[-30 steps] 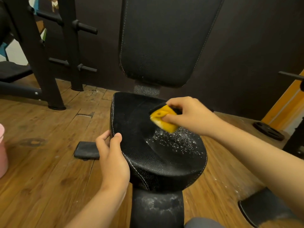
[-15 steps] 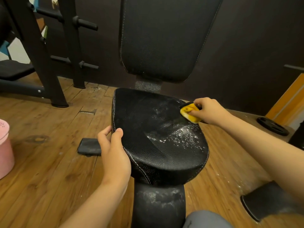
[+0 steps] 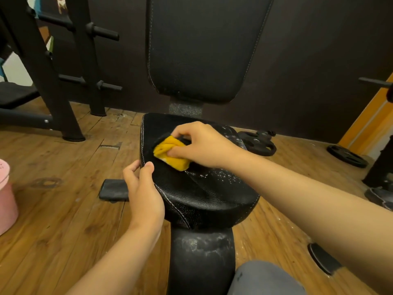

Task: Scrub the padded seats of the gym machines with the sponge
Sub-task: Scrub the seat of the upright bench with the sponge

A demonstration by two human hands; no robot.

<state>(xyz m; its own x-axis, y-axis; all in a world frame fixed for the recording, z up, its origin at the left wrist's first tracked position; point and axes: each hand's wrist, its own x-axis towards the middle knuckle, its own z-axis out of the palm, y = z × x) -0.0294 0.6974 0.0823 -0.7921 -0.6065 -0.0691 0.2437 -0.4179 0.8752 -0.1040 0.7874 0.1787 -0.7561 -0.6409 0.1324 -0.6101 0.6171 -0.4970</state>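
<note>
The backrest [image 3: 202, 50] is standing close behind the seat [image 3: 202, 199], blocking the upper centre. The left hand [image 3: 144, 194] is gripping the seat's left edge, the right hand [image 3: 204, 143] with the sponge [image 3: 170, 154] is covering its upper left, and its lower middle is lying open.

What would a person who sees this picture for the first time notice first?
The bright yellow sponge stands out most, held by the right hand against the rear left part of the black padded seat in the middle. The left hand grips the seat's left edge, and white soap suds speckle the seat to the right of the sponge. A pink container sits at the far left edge.
</note>
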